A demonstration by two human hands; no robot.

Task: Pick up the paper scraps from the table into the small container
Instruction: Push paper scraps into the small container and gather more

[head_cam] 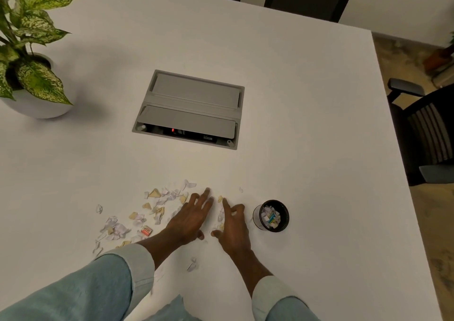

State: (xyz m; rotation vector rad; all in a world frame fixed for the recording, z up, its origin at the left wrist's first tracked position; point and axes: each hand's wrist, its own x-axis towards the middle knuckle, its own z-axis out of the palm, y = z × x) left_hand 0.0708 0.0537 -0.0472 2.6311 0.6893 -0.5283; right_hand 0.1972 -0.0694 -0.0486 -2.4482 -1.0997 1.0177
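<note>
Paper scraps (pixel 157 205) lie scattered on the near part of the white table (pixel 307 99), mostly to the left of the hands, with a few between them. The left hand (pixel 194 217) lies flat on the table, fingers spread wide. The right hand (pixel 233 227) is just beside it, forefinger stretched out and the other fingers bent; whether it grips any scrap I cannot tell. The small black container (pixel 271 216) stands upright just right of the right hand, partly filled with scraps. A grey cable hatch (pixel 189 109) sits farther off, and a potted plant (pixel 36 75) at far left
</note>
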